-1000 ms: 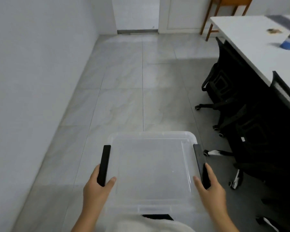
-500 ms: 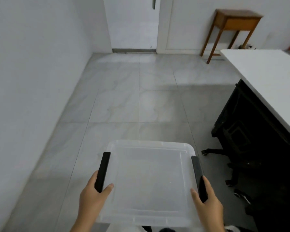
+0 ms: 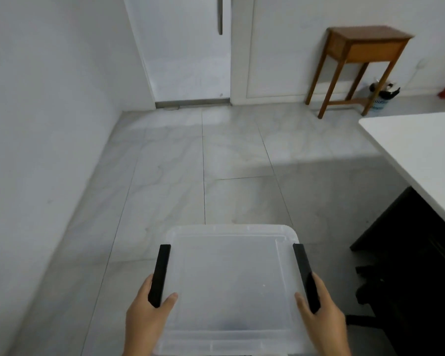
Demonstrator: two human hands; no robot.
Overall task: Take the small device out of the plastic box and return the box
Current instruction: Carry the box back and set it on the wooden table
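Note:
A clear plastic box (image 3: 231,278) with its translucent lid on and black latches on both sides is carried in front of me, above the tiled floor. My left hand (image 3: 147,319) grips the box's left side at the black latch (image 3: 160,274), thumb on the lid. My right hand (image 3: 321,317) grips the right side at the other black latch (image 3: 306,276). I see no small device; whatever the box holds cannot be made out through the lid.
A white wall (image 3: 41,150) runs along the left. A white door (image 3: 188,52) stands ahead. A brown wooden side table (image 3: 357,50) stands at the back right, a small bin (image 3: 380,98) beside it. A white table (image 3: 427,155) juts in at right, black chairs (image 3: 416,265) under it.
The view has swung up and to the left: the white table and chairs slid to the right and the door and wooden table came into view. Both hands keep their hold on the box.

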